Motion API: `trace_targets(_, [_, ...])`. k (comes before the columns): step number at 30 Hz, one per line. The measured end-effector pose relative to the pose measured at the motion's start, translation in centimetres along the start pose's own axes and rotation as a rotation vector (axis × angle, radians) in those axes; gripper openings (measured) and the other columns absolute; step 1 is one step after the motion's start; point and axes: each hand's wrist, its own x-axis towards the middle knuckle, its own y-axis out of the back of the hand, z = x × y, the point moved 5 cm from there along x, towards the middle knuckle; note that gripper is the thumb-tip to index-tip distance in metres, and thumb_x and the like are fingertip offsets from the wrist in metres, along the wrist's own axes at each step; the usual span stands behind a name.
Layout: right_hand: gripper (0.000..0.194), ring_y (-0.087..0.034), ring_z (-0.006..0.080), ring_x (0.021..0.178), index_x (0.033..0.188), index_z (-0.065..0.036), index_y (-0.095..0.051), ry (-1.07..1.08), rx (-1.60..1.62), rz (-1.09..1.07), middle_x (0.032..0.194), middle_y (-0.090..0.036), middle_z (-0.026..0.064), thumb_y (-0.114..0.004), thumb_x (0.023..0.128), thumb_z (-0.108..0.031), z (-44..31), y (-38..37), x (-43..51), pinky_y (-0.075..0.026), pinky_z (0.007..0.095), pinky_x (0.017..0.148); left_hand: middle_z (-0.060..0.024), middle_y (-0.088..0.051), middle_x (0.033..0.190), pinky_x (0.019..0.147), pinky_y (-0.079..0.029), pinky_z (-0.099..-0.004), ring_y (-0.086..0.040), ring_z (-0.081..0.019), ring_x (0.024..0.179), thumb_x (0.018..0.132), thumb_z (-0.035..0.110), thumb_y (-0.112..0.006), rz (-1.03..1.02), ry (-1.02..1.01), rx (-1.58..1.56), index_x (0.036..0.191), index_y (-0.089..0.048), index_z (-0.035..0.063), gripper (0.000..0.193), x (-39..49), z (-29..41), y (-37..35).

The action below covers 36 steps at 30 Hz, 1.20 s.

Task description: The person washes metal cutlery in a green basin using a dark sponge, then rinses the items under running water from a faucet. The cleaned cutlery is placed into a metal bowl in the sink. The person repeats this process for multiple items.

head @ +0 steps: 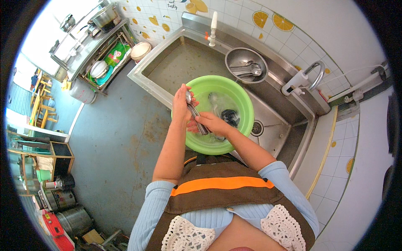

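Observation:
My left hand [181, 105] holds a small bunch of metal spoons [194, 114] by the bowl ends. My right hand [213, 123] closes around their handles, which slant down to the right. Both hands are above a light green plastic basin [246, 106], at its left side. Cloudy, foamy water [216, 103] covers the basin's bottom. A dark crumpled item [230, 116] lies in it, too unclear to name. Part of another metal utensil shows beneath my right hand. Behind the basin, a stainless steel bowl [234, 58] contains several metal spoons [248, 70].
The basin rests over a stainless steel double sink [267, 138]; murky water [185, 59] stands in its left compartment. A white tap [212, 34] and a curved metal faucet [317, 73] rise along the back. At left are a metal shelf table [81, 53], a gas cylinder [82, 91] and large pots [74, 219].

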Motion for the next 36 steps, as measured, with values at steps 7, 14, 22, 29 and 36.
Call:
trace_targets(7, [0.043,-0.06,0.017,0.068,0.118,-0.004,-0.052,-0.188,-0.241,-0.156,0.088,-0.064,0.0072,-0.047,0.097,-0.041,0.7,0.5,0.0,-0.048,0.0255,0.063,-0.0014,-0.049,0.078,0.044,-0.039,-0.0232,-0.044,-0.0085,0.056,0.095,0.02,-0.055,-0.011,-0.17,0.061,0.104,-0.055,0.0069,0.016,-1.0,-0.3,0.8])
trace_targets(14, [0.035,-0.066,0.0304,0.077,0.085,-0.001,-0.069,-0.27,-1.266,0.611,0.084,-0.067,0.0192,-0.057,0.084,-0.034,2.5,14.4,5.0,-0.052,0.0396,0.07,-0.0002,-0.048,0.079,0.042,-0.029,-0.0203,-0.039,-0.0072,0.056,0.093,0.015,-0.058,0.034,-0.049,-0.041,0.101,-0.055,0.007,0.012,-0.8,-1.6,3.0])
trace_targets(22, [0.026,-0.063,0.0383,0.079,0.08,-0.001,-0.065,-0.114,-1.515,0.479,0.084,-0.064,0.023,-0.063,0.075,-0.026,6.0,11.8,9.0,-0.05,0.0474,0.071,0.0007,-0.047,0.078,0.043,-0.029,-0.0202,-0.04,-0.0067,0.056,0.09,0.014,-0.061,0.082,0.025,-0.034,0.099,-0.056,0.0071,0.012,-1.4,-2.9,3.5])
trace_targets(29, [0.019,-0.061,0.0431,0.076,0.093,-0.001,-0.055,0.104,-1.157,0.509,0.083,-0.063,0.023,-0.052,0.084,-0.018,0.8,7.7,5.9,-0.047,0.0525,0.066,0.0014,-0.048,0.077,0.043,-0.03,-0.0213,-0.04,-0.0063,0.056,0.087,0.019,-0.065,0.16,-0.041,0.213,0.108,-0.055,0.0067,0.026,-0.9,-3.6,3.7])
trace_targets(36, [0.024,-0.06,0.0415,0.077,0.108,0.001,-0.051,0.454,-1.083,0.344,0.086,-0.063,0.0189,-0.051,0.085,-0.005,-2.5,3.3,3.7,-0.048,0.049,0.068,0.002,-0.05,0.074,0.043,-0.033,-0.0218,-0.041,-0.0063,0.054,0.084,0.019,-0.066,0.06,-0.16,0.529,0.113,-0.059,0.009,0.032,-0.6,-1.5,0.2])
